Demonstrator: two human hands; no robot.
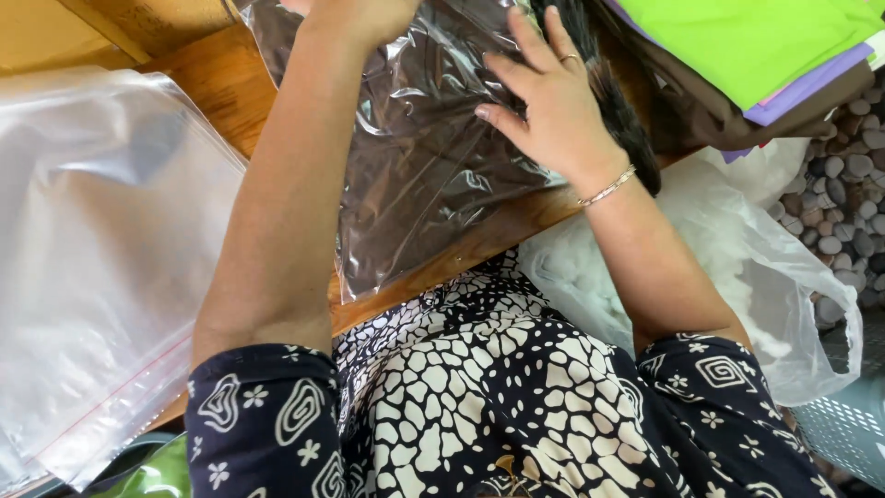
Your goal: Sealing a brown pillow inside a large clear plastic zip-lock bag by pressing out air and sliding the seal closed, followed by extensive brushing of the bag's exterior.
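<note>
- Bag (pixel 415 175), clear and crinkled with something dark inside, lies on the wooden desk (pixel 221 88) in the middle of the view, its lower edge near the desk's front rim.
- Far left, a stack of flat clear bags (pixel 92 258) with a thin red seal line covers that end of the desk and overhangs its edge.
- Below that stack, a bit of green material (pixel 157 475) shows under the desk.
- Left hand (pixel 364 14) rests on the top part of the bag; it is cut off by the frame, so I cannot tell how its fingers lie.
- Right hand (pixel 548 101) lies flat on the bag's right side, fingers (pixel 525 41) spread and pressed down on the plastic, a ring on one and a thin bracelet (pixel 608 187) at the wrist.
- A dark fibrous bundle (pixel 618 111) runs just beside and under that hand.
- Upper right, folded sheets in green (pixel 747 41) and purple (pixel 811 88) are piled on the desk.
- Lower right, a thin white plastic bag (pixel 737 267) of white fluff sits beside the person, with pebbled ground (pixel 853 194) beyond it.
</note>
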